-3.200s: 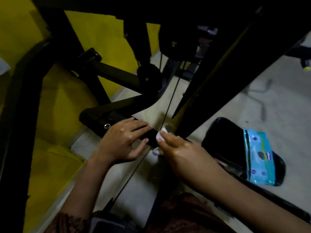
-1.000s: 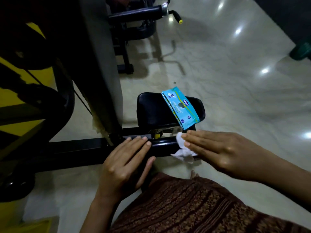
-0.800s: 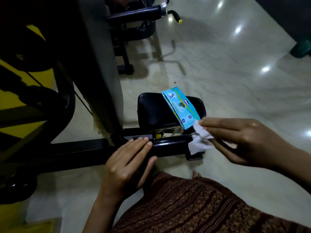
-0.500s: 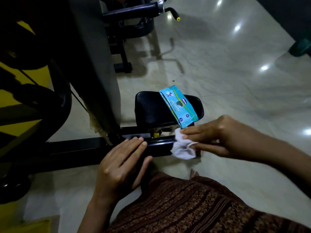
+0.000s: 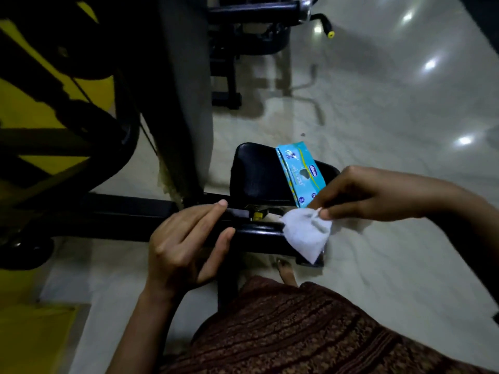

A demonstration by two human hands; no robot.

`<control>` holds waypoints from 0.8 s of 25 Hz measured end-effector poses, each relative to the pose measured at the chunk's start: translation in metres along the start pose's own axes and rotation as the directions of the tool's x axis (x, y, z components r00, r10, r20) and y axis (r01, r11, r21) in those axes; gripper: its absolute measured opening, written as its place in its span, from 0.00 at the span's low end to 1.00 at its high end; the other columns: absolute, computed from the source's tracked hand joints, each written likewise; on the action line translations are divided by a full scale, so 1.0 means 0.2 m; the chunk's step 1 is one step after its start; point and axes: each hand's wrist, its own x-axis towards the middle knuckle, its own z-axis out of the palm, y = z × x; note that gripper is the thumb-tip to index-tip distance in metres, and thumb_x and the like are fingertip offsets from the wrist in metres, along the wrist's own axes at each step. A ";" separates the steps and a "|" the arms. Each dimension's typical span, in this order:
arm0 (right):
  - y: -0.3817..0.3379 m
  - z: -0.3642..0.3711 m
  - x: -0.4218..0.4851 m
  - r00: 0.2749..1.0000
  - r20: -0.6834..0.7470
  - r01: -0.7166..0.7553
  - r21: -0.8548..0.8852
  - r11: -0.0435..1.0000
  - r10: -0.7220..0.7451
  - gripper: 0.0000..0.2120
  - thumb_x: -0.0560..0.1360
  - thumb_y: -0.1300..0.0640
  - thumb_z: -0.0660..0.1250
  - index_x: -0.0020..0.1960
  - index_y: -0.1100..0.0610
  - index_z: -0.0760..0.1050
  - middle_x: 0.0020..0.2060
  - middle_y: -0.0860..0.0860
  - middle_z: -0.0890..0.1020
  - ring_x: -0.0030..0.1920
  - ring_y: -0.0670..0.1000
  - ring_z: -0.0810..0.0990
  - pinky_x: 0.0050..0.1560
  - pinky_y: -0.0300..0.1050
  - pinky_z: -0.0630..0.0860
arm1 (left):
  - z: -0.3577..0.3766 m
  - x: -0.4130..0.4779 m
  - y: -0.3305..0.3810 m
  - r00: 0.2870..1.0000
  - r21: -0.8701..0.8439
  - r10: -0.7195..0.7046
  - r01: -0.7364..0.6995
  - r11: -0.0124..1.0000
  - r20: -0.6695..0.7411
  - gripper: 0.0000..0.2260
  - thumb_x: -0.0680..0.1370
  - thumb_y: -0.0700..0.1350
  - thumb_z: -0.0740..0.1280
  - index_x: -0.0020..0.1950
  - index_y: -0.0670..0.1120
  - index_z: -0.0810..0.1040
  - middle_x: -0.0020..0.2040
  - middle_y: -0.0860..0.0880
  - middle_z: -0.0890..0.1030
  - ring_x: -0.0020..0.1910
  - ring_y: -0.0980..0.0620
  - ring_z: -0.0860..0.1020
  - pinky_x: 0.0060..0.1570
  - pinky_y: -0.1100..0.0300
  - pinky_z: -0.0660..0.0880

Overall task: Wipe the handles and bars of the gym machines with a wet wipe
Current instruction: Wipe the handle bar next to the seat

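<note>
Low on a gym machine, our crumpled white wet wipe (image 5: 305, 233) hangs at the end of the black horizontal steel bar (image 5: 129, 211), pinched between the thumb and fingertips of the right hand (image 5: 372, 195). The left hand (image 5: 186, 244) rests on the same bar just along from the wipe, fingers straight, gripping nothing. Behind the bar, a blue plastic wipes packet (image 5: 299, 174) leans on a black padded seat (image 5: 256, 176). We judge the job partway done. This bar's end is being seen to, though we cannot tell whether its length is clean. Well beyond the bar, a second machine's black handle (image 5: 253, 8) looks untouched.
</note>
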 end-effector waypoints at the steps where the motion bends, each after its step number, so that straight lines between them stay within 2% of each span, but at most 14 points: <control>1: 0.00 -0.04 0.01 0.999 -0.031 0.017 0.020 1.000 -0.017 0.14 0.75 0.68 0.65 0.56 0.55 0.80 0.49 0.44 0.84 0.49 0.39 0.80 0.50 0.35 0.76 | 0.00 0.00 0.01 1.000 0.029 -0.024 0.024 0.999 -0.012 0.12 0.77 0.43 0.64 0.54 0.36 0.78 0.47 0.42 0.83 0.46 0.49 0.80 0.42 0.54 0.78; 3: -0.03 -0.09 0.10 0.989 -0.112 0.099 0.034 0.995 -0.095 0.16 0.74 0.72 0.62 0.53 0.57 0.80 0.50 0.48 0.83 0.46 0.37 0.81 0.47 0.30 0.75 | 0.00 0.01 0.04 0.997 0.098 -0.070 0.074 0.992 -0.036 0.13 0.77 0.44 0.63 0.53 0.35 0.80 0.46 0.42 0.83 0.45 0.48 0.80 0.41 0.53 0.77; 5: -0.07 -0.09 0.20 0.979 -0.124 0.167 0.043 0.985 -0.161 0.13 0.76 0.68 0.59 0.51 0.59 0.81 0.52 0.48 0.82 0.49 0.36 0.79 0.49 0.32 0.75 | 0.00 0.03 0.06 0.989 0.166 -0.129 0.139 0.976 -0.068 0.13 0.77 0.44 0.63 0.53 0.35 0.80 0.45 0.41 0.83 0.44 0.48 0.80 0.41 0.55 0.77; 7: -0.11 -0.07 0.30 0.964 0.052 0.262 0.007 0.965 -0.262 0.14 0.75 0.59 0.59 0.53 0.61 0.80 0.55 0.47 0.80 0.54 0.38 0.77 0.56 0.34 0.73 | 0.03 0.03 0.09 0.968 0.286 -0.224 0.248 0.926 -0.114 0.13 0.77 0.44 0.64 0.53 0.35 0.80 0.44 0.41 0.83 0.42 0.48 0.80 0.42 0.57 0.75; 9: -0.09 0.02 0.36 0.915 0.221 0.364 -0.082 0.928 -0.339 0.15 0.76 0.52 0.64 0.57 0.59 0.78 0.54 0.51 0.82 0.54 0.45 0.79 0.55 0.42 0.74 | 0.07 0.02 0.16 0.918 0.408 -0.355 0.397 0.822 -0.177 0.13 0.77 0.44 0.63 0.53 0.36 0.80 0.45 0.41 0.83 0.44 0.46 0.81 0.45 0.57 0.75; 10: -0.07 0.08 0.37 0.896 0.231 0.412 -0.116 0.904 -0.379 0.16 0.75 0.50 0.67 0.59 0.57 0.77 0.53 0.53 0.83 0.53 0.46 0.80 0.54 0.44 0.74 | 0.10 0.01 0.21 0.867 0.437 -0.445 0.498 0.749 -0.225 0.14 0.77 0.44 0.63 0.54 0.36 0.80 0.48 0.41 0.83 0.47 0.44 0.81 0.49 0.56 0.74; 11: -0.05 0.11 0.37 0.879 0.208 0.457 -0.115 0.882 -0.428 0.18 0.73 0.50 0.68 0.60 0.55 0.77 0.53 0.54 0.83 0.53 0.45 0.80 0.53 0.43 0.75 | 0.14 0.01 0.26 0.784 0.429 -0.551 0.619 0.658 -0.288 0.15 0.77 0.45 0.62 0.56 0.36 0.79 0.52 0.40 0.81 0.53 0.43 0.79 0.54 0.57 0.72; 13: 0.04 0.09 0.37 0.871 0.180 0.465 -0.009 0.885 -0.456 0.16 0.72 0.55 0.70 0.59 0.55 0.78 0.54 0.53 0.81 0.54 0.40 0.78 0.55 0.36 0.75 | 0.19 0.00 0.37 0.556 0.320 -0.736 0.829 0.458 -0.387 0.20 0.77 0.50 0.59 0.63 0.39 0.75 0.64 0.41 0.75 0.66 0.45 0.70 0.64 0.58 0.65; 15: 0.11 0.00 0.36 0.851 0.336 0.377 0.143 0.915 -0.403 0.13 0.72 0.60 0.70 0.56 0.58 0.79 0.53 0.47 0.80 0.53 0.36 0.77 0.56 0.31 0.73 | 0.23 0.01 0.46 0.350 0.185 -0.846 0.936 0.300 -0.403 0.25 0.77 0.55 0.57 0.70 0.43 0.68 0.72 0.48 0.64 0.71 0.56 0.59 0.70 0.59 0.57; 16: 0.13 -0.03 0.34 0.828 0.399 0.328 0.222 0.918 -0.393 0.13 0.72 0.63 0.70 0.56 0.60 0.78 0.52 0.44 0.80 0.51 0.35 0.76 0.55 0.29 0.72 | 0.25 0.01 0.50 0.299 0.153 -0.875 0.954 0.259 -0.381 0.26 0.77 0.56 0.56 0.72 0.46 0.63 0.73 0.52 0.59 0.71 0.63 0.54 0.71 0.63 0.53; 17: 0.16 -0.03 0.33 0.824 0.400 0.310 0.274 0.910 -0.401 0.13 0.72 0.64 0.69 0.56 0.61 0.78 0.53 0.43 0.79 0.51 0.34 0.76 0.54 0.28 0.72 | 0.26 0.01 0.53 0.269 0.146 -0.894 0.962 0.231 -0.358 0.26 0.77 0.56 0.54 0.74 0.48 0.59 0.73 0.55 0.55 0.70 0.68 0.51 0.70 0.69 0.49; 18: 0.16 0.01 0.34 0.839 0.343 0.329 0.297 0.896 -0.422 0.13 0.73 0.64 0.68 0.57 0.61 0.77 0.53 0.46 0.79 0.52 0.35 0.76 0.55 0.29 0.71 | 0.26 0.02 0.55 0.248 0.148 -0.907 0.967 0.209 -0.339 0.27 0.77 0.56 0.53 0.74 0.49 0.56 0.72 0.58 0.53 0.69 0.70 0.48 0.68 0.72 0.47; 20: 0.10 0.11 0.41 0.863 0.219 0.394 0.272 0.878 -0.455 0.13 0.74 0.62 0.67 0.58 0.60 0.77 0.56 0.52 0.80 0.57 0.39 0.76 0.60 0.35 0.71 | 0.27 0.04 0.56 0.211 0.143 -0.921 0.975 0.172 -0.329 0.27 0.77 0.56 0.51 0.75 0.50 0.54 0.71 0.60 0.51 0.70 0.68 0.49 0.69 0.69 0.48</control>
